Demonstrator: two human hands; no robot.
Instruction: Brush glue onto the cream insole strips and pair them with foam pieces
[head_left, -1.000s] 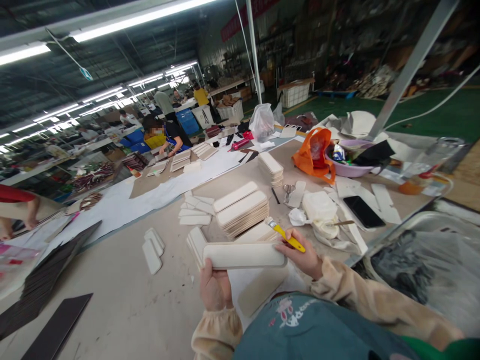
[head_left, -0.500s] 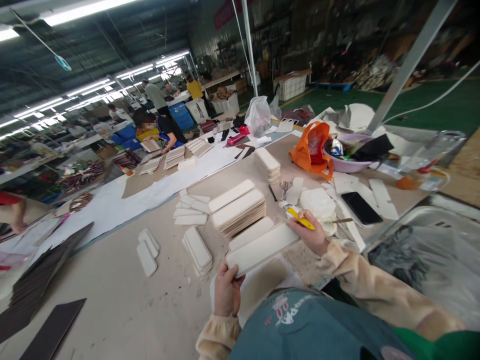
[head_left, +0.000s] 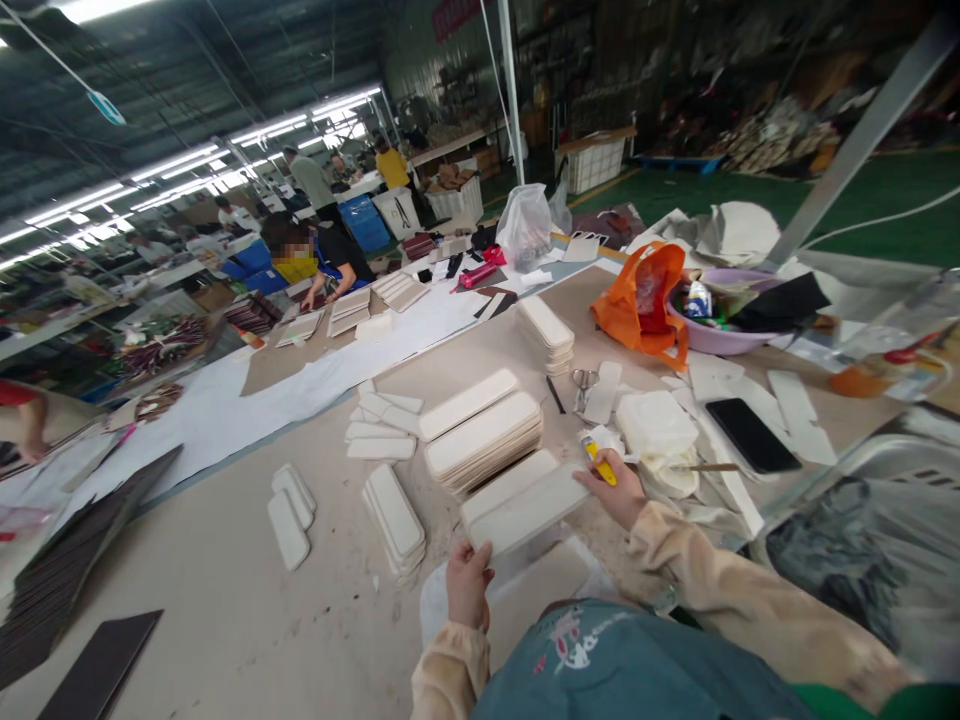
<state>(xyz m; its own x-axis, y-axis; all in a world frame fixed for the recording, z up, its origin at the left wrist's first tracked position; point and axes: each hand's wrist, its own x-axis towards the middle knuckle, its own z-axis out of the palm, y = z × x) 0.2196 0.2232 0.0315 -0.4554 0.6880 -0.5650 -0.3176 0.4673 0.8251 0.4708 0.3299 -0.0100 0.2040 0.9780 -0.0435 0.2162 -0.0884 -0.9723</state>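
Between my hands is a long, pale, flat strip (head_left: 529,512). My left hand (head_left: 469,585) pinches its near left end between thumb and fingers. At its far right end my right hand (head_left: 616,492) grips the strip and also holds a yellow utility knife (head_left: 602,466), which points away from me. Just behind the held strip lies a similar white strip (head_left: 501,488), partly covered by it. Beyond that stands a neat stack of round-cornered white strips (head_left: 484,432). A smaller pile of strips (head_left: 396,510) lies left of it.
Scissors (head_left: 583,384), a black phone (head_left: 752,435), an orange bag (head_left: 641,305) and a purple basin (head_left: 727,338) are on the right. Dark sheets (head_left: 82,550) lie at left. Across the table a co-worker (head_left: 341,255) handles panels. A plastic-lined bin (head_left: 862,540) stands at right.
The strip in my hands has tilted, its upper face now looking greyer, and sits closer to the strip behind it. The co-worker's hands have lowered to the table. My view has shifted slightly.
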